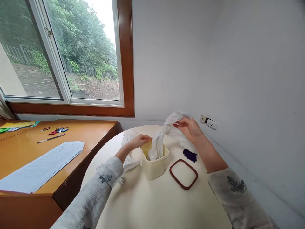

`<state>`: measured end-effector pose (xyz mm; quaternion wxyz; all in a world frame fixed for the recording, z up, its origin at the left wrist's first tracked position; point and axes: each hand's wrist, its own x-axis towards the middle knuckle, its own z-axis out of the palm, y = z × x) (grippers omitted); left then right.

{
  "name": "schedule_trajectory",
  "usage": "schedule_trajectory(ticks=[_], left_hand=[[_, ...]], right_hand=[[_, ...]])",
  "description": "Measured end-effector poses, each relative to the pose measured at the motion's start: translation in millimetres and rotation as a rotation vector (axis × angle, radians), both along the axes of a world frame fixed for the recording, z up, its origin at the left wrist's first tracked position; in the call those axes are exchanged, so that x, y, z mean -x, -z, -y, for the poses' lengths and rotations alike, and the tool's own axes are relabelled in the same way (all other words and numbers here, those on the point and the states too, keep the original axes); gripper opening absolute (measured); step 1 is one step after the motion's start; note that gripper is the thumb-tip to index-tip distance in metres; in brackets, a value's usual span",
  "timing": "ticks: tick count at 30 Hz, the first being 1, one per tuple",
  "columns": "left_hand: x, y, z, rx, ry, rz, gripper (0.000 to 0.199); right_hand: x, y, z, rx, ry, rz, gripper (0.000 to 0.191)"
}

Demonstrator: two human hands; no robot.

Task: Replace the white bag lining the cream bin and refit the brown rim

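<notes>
Table (147, 206) | right hand (190, 129): white plastic (158, 146) | bin (153, 170) interior partly hidden

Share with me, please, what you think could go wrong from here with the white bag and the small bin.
The white bag, running from the right hand down into the bin, looks thin, so a hard pull might tear it.
The bin could tip if tugged, since the left hand is only at its rim.
The bag's loose part hangs near the purple bundle and might drag it.
</notes>
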<state>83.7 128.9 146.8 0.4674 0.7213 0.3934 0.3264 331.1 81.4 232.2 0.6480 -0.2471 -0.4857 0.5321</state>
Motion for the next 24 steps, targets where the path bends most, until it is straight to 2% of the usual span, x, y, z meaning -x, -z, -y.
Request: schedule_trajectory(ticks=[4, 8, 12, 17, 24], left_hand=[[-13, -15.2, 18, -0.066, -0.010, 0.052, 0.040], [-23, -23.8, 28, -0.165, -0.099, 0.104, 0.034], [-18, -27.4, 29, -0.183, -0.171, 0.156, 0.035], [3, -26.1, 25, -0.177, -0.223, 0.269, 0.036], [24, -20.1, 18, -0.152, -0.243, 0.401, 0.036]], right_hand=[[15, -13.8, -2, 0.021, -0.108, 0.070, 0.009], [25, -22.9, -4, 0.017, -0.155, 0.164, 0.012], [14, -32.2, -19, 0.007, 0.009, 0.167, 0.011], [-21, -37.9, -36, 0.098, 0.268, 0.119, 0.010], [-51, -26.7, -46, 0.190, 0.351, 0.110, 0.015]])
